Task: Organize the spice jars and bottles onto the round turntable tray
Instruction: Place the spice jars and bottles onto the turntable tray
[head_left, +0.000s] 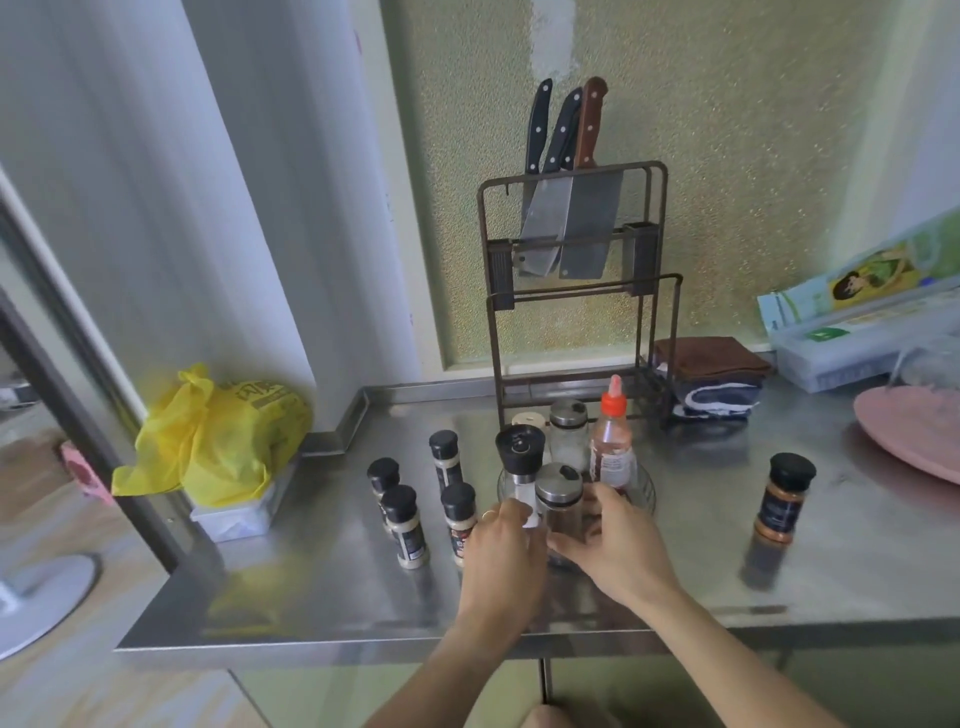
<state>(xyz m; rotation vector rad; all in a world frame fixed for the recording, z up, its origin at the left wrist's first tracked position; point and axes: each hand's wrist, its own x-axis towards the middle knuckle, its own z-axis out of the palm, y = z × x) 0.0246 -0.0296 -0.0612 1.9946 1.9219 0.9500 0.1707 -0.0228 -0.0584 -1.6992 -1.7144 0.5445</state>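
A clear round turntable tray (645, 491) stands mid-table. On it are a black-topped grinder (520, 457), a steel-lidded glass jar (559, 493) at the front, a second glass jar (569, 431) behind, a red-capped squeeze bottle (613, 449) and a small pale-lidded jar (528, 419). My left hand (501, 545) curls around the grinder's base. My right hand (621, 540) wraps the lower part of the front glass jar, thumb to its right. Several black-capped spice jars (407, 525) stand on the table left of the tray. An orange spice jar (783, 499) stands alone to the right.
A knife rack (576, 291) stands just behind the tray. A yellow bag (218, 441) on a white box sits at the table's left end. Folded cloths (711, 384), a pink plate (914, 441) and boxes (857, 322) lie at the right.
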